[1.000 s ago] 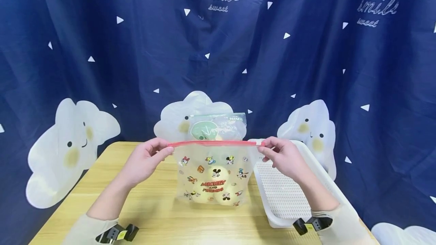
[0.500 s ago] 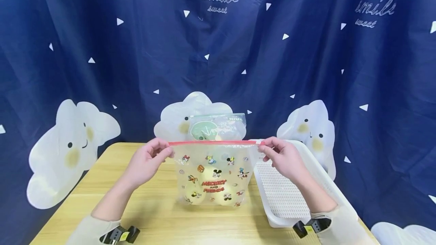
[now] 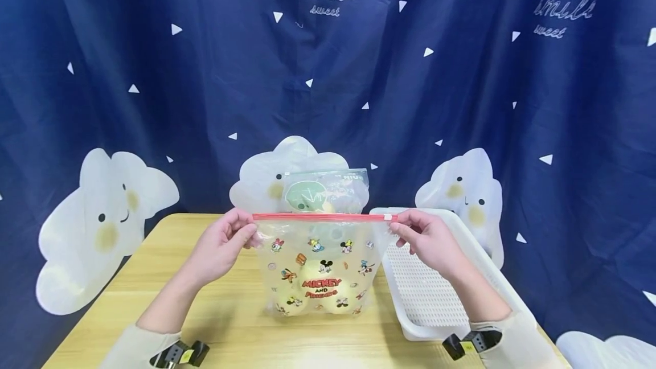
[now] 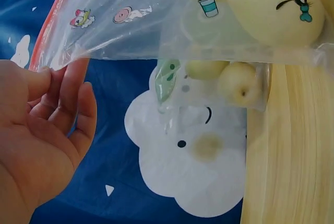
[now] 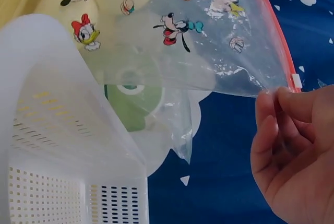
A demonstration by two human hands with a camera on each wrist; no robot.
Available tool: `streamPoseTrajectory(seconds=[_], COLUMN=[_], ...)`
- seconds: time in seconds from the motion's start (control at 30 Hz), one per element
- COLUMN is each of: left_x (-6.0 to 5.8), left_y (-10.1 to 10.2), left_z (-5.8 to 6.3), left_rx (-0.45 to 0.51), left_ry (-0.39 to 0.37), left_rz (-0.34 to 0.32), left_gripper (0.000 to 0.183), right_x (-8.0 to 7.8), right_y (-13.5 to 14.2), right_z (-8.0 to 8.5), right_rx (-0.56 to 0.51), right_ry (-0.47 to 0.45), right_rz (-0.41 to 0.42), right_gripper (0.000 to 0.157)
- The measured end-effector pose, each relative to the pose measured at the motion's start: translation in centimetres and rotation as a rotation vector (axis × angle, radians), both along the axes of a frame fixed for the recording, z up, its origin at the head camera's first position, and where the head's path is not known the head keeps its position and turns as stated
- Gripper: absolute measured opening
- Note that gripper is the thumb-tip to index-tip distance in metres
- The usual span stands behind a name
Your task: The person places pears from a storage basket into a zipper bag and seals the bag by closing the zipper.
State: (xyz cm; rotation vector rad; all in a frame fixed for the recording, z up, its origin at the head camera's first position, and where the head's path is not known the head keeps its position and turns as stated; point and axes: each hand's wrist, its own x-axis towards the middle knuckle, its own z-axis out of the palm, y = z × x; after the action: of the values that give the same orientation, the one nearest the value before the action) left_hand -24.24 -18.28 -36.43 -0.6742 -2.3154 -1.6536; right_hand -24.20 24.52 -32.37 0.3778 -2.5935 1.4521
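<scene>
A clear slider zip bag (image 3: 287,238) with cartoon prints hangs upright between both hands. Pale yellow round fruits, which look like pears (image 4: 276,25), lie in its lower part, blurred by the plastic. My left hand (image 3: 225,244) pinches the left top corner at the end of the red zip strip (image 3: 318,217). At the opposite corner, my right hand (image 3: 425,238) pinches the bag between thumb and fingers, right beside the white slider (image 5: 297,81). Along the top, the strip looks straight and stretched.
Behind it stands a second zip bag (image 3: 348,189) with a green print, pears (image 4: 241,83) inside. A white perforated basket (image 3: 425,295) sits to the right on the wooden table (image 3: 241,329). Beyond the table hangs a blue curtain (image 3: 215,73) with clouds.
The bag's bottom swings slightly, ending a little nearer, and the fruits inside shift. Both hands keep their hold on the corners, nearly in place.
</scene>
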Motion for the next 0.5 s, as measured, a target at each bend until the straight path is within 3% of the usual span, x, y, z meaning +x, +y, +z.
streamPoseTrajectory(seconds=[0.2,0.4,0.5], left_x=[0.16,0.46,0.41], left_y=[-0.45,-0.55,-0.68], left_z=[-0.11,0.1,0.18], left_rx=[-0.023,-0.082,-0.091], left_ry=[-0.048,-0.048,-0.05], left_rz=[0.005,0.106,0.109], left_gripper=[0.017,0.012,0.011], right_x=[0.08,0.19,0.18], right_y=[-0.1,-0.35,-0.37], right_z=[0.04,0.07,0.0], right_rx=[0.013,0.028,0.025], right_ry=[0.001,0.029,0.03], right_rz=[0.021,-0.009,-0.016], right_gripper=[0.018,0.016,0.014])
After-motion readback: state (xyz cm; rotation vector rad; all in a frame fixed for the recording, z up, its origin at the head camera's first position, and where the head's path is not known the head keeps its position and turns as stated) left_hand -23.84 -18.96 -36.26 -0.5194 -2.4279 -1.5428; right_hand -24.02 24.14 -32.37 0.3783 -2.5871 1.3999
